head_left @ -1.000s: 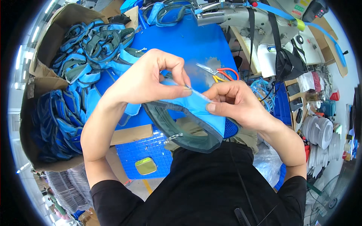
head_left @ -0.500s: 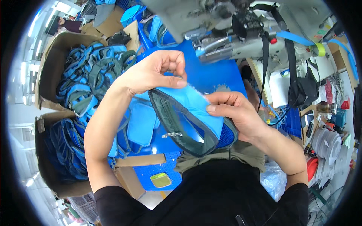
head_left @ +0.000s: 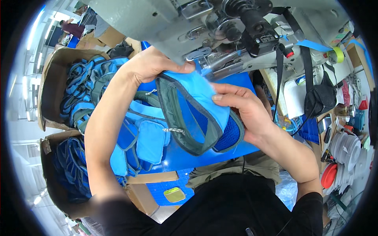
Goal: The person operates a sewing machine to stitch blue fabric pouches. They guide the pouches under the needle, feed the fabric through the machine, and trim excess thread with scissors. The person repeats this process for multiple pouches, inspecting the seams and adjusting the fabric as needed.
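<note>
A partly sewn fabric pouch [head_left: 193, 90], light blue with dark grey-green trim, a zipper and dark blue mesh, is stretched between my hands below the sewing machine [head_left: 236, 43]. My left hand [head_left: 163, 65] is closed on its upper left edge, thumb on top; its other fingers are partly hidden behind the machine. Thumb and fingers of my right hand [head_left: 240, 104] pinch the raw blue edge on the right, close to the machine's lower arm. A metal zipper pull [head_left: 174, 130] hangs at the trim. Beneath, more light blue pieces [head_left: 151, 142] lie on the blue table [head_left: 185, 154].
Two cardboard boxes [head_left: 48, 94] filled with blue and grey fabric pieces stand at the left. Black straps [head_left: 278, 84] and a small black bag [head_left: 321, 98] hang right of the machine. White discs [head_left: 346, 151] are stacked at the far right.
Both hands have brought the pouch up under the sewing machine, which now appears larger and nearer. The pouch hangs more upright, showing more mesh. My grip on it stays.
</note>
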Demonstrator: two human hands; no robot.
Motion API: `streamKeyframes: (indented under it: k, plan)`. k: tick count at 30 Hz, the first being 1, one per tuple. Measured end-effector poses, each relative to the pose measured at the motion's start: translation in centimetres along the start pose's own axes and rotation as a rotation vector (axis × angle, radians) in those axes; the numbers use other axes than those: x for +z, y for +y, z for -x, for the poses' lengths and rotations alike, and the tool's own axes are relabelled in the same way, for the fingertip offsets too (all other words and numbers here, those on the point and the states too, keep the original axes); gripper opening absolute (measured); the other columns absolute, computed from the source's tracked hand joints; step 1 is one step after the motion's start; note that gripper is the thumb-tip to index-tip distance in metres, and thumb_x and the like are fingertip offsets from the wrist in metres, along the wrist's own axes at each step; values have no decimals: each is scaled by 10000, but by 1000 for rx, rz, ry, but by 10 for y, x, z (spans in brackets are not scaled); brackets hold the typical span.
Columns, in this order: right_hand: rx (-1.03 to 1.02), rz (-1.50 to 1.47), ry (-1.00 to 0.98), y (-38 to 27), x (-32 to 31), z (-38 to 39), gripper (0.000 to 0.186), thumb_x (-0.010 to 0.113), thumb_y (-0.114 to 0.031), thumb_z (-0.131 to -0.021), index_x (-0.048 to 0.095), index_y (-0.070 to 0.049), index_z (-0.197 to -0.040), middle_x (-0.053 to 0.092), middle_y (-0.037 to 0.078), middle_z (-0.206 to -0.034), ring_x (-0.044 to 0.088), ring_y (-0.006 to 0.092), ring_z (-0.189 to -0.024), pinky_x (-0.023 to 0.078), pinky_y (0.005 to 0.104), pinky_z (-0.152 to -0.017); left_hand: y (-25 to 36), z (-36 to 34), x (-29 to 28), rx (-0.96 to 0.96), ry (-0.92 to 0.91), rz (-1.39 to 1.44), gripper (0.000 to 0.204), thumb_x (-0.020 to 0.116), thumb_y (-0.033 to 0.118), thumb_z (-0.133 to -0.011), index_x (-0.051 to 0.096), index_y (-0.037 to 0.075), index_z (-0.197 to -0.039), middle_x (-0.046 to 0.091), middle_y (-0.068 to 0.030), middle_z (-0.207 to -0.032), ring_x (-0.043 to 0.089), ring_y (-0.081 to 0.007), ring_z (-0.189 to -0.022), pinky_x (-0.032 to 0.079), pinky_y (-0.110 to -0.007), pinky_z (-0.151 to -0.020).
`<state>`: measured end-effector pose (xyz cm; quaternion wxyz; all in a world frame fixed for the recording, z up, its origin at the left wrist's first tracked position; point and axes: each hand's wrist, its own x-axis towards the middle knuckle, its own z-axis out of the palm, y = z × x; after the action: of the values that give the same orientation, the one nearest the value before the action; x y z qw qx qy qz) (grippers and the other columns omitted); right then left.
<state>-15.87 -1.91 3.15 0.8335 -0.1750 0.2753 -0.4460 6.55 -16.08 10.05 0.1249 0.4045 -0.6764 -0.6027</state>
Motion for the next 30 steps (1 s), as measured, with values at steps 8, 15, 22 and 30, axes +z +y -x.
streamKeyframes:
  k: [8, 15, 22, 30]
  plan:
    - [-4, -30, -20, 4, -5, -5, 363, 646, -52, -932, 654, 38, -1284, 741, 141, -1128, 741, 194, -981, 600, 346, -917, -3, -5, 1, 12, 21, 27, 554, 868, 54, -781, 653, 11, -1290, 693, -63, -1158, 639, -160, -1028, 548, -317, -892]
    - [3, -56, 14, 4, -2, -5, 393, 637, -30, -920, 640, 64, -1301, 740, 153, -1133, 731, 185, -975, 584, 317, -897, -2, -8, 0, -6, 22, 15, 551, 867, 40, -771, 658, 16, -1281, 694, -63, -1151, 637, -159, -1029, 553, -318, -894]
    - [-36, -84, 4, -1, 2, -6, 410, 625, -41, -932, 622, 63, -1329, 735, 144, -1145, 725, 179, -976, 581, 312, -889, -11, -18, -12, 77, -44, 82, 453, 817, 67, -825, 680, 36, -1256, 708, -73, -1174, 658, -173, -1051, 565, -326, -908]
    - [-109, -150, 27, 6, 4, -15, 317, 658, -81, -949, 653, 47, -1239, 735, 128, -1091, 720, 167, -942, 582, 309, -873, -13, -27, -34, 139, 14, 111, 418, 814, 81, -828, 681, 33, -1221, 714, -77, -1145, 663, -169, -1018, 559, -320, -884]
